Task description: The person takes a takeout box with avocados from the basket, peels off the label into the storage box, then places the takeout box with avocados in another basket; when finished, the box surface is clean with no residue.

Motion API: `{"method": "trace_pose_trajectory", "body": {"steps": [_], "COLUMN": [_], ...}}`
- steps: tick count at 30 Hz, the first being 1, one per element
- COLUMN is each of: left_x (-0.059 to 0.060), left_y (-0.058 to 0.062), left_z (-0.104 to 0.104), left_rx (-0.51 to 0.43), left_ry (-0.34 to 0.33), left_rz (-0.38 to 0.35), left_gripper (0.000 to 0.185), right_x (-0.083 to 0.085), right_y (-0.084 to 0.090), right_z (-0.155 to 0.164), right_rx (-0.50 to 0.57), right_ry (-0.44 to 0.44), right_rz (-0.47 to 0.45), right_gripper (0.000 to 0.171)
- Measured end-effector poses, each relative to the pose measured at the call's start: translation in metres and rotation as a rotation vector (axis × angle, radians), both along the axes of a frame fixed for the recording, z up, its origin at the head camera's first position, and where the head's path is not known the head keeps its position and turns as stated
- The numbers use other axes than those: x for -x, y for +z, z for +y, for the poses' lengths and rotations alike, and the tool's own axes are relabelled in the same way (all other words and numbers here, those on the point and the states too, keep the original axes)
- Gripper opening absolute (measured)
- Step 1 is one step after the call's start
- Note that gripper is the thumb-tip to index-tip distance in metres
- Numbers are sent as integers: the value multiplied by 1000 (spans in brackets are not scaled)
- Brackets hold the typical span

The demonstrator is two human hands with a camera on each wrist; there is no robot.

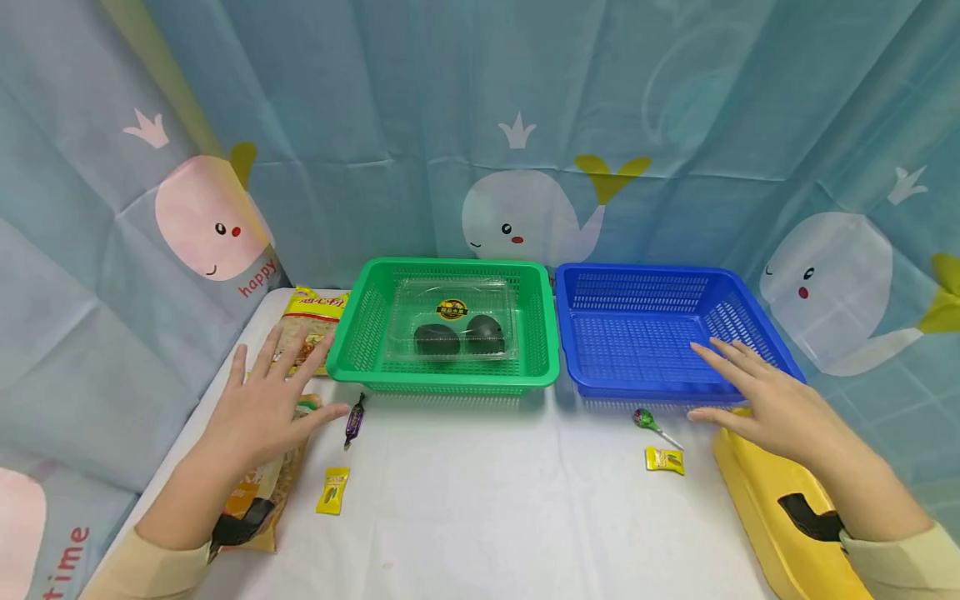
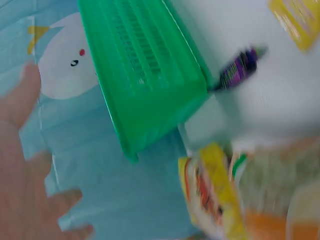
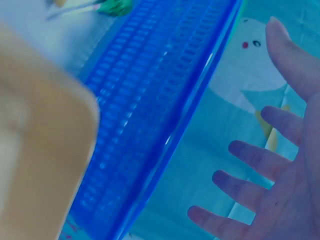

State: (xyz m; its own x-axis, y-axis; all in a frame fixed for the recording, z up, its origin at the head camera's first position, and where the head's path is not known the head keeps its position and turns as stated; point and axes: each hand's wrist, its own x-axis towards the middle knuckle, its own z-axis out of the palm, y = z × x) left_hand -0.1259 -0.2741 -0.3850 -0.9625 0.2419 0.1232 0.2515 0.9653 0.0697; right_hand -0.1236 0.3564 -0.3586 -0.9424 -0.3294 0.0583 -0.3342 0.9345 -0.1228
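With fingers spread, my left hand [image 1: 258, 412] hovers over two snack bags at the left; it holds nothing. The back bag [image 1: 311, 307] has a yellow top, and the front bag [image 1: 288, 479] is partly hidden under the hand and wrist. A purple-wrapped candy [image 1: 354, 422] and a yellow-wrapped candy [image 1: 332, 490] lie just right of that hand. My right hand [image 1: 787, 412], also empty with fingers extended, is above the yellow bin [image 1: 738, 492] and overlaps the corner of the blue basket [image 1: 630, 337]. A green lollipop [image 1: 645, 419] and another yellow-wrapped candy [image 1: 664, 460] lie left of it.
A green basket [image 1: 442, 385] stands at the back beside the blue one. Inside it sits a clear plastic box [image 1: 487, 292] with two dark rounded items and a black-and-gold label. White cloth [image 1: 495, 500] covers the table, and a whale-print curtain [image 1: 412, 125] hangs around it.
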Motion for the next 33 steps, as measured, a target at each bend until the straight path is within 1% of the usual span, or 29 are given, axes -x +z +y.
{"method": "trace_pose_trajectory", "body": {"steps": [2,4,7,9,12,13,15,18,21,24,26,28,30,33], "left_x": [3,5,8,9,9,10,10,12,13,15,15,15,16,16], "left_y": [1,1,-2,-6,-12,-15,-19,-26,-33,-38,-41,-42,-42,-41], "left_z": [2,5,10,12,16,18,21,26,34,41,44,48,52,57], "left_rx": [-77,-181,-362,-463,-581,-626,-715,-929,-1141,-1300,-1404,-1528,-1680,-1847], "left_ry": [20,40,58,76,144,179,247,337,416,490,519,540,546,538], "left_rz": [-51,-115,-221,-276,-341,-364,-393,-426,-414,-396,-410,-452,-496,-537], "left_gripper": [98,97,97,96,95,95,98,102,102,98,92,83,76,70], "right_x": [2,4,7,10,15,16,20,26,32,38,41,45,49,55], "right_y": [1,2,4,5,6,6,7,9,9,8,8,9,9,11], "right_z": [-6,-12,-21,-26,-35,-38,-45,-56,-65,-72,-77,-82,-86,-93], "right_rx": [15,37,55,59,69,74,93,112,124,136,147,161,178,221], "right_ry": [-1,-4,9,20,36,38,42,44,41,38,42,48,57,76], "right_rz": [-1,-5,-14,-18,-6,-1,10,11,2,-2,-3,-2,-6,-23], "right_gripper": [90,88,87,87,87,86,86,86,86,86,86,85,84,83]}}
